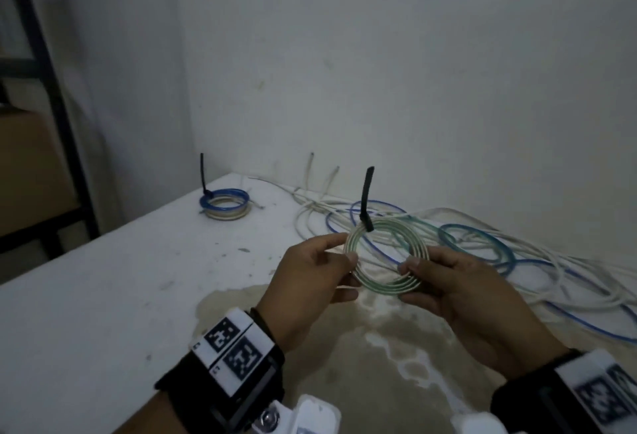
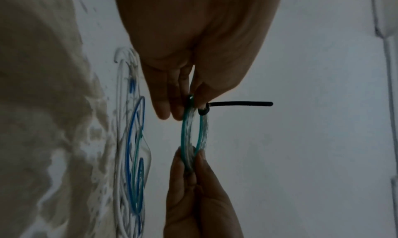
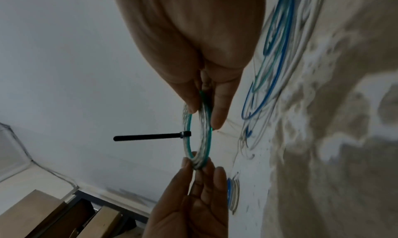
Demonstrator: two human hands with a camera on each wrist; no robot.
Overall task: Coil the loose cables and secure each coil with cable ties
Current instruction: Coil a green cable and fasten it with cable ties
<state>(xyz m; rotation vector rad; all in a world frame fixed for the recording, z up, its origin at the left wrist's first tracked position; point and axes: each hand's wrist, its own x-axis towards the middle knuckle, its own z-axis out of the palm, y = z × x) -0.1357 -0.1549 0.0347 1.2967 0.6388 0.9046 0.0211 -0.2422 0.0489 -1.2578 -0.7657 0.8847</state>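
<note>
I hold a small pale green coil (image 1: 386,282) (image 2: 193,131) (image 3: 204,139) above the white table (image 1: 103,296). My left hand (image 1: 331,261) pinches its left side between thumb and fingers. Its right side is pinched by my right hand (image 1: 424,278). A black cable tie (image 1: 366,199) (image 2: 237,104) (image 3: 148,137) is fastened around the coil's top, its tail sticking straight up. Behind the coil, loose blue, green and white cables (image 1: 482,244) sprawl over the table.
A blue and white coil (image 1: 224,204) with an upright black tie (image 1: 203,171) lies at the table's far left corner. White walls close the back. A dark shelf frame (image 1: 51,89) with a cardboard box (image 1: 27,165) stands left of the table. Brownish stains mark the near tabletop.
</note>
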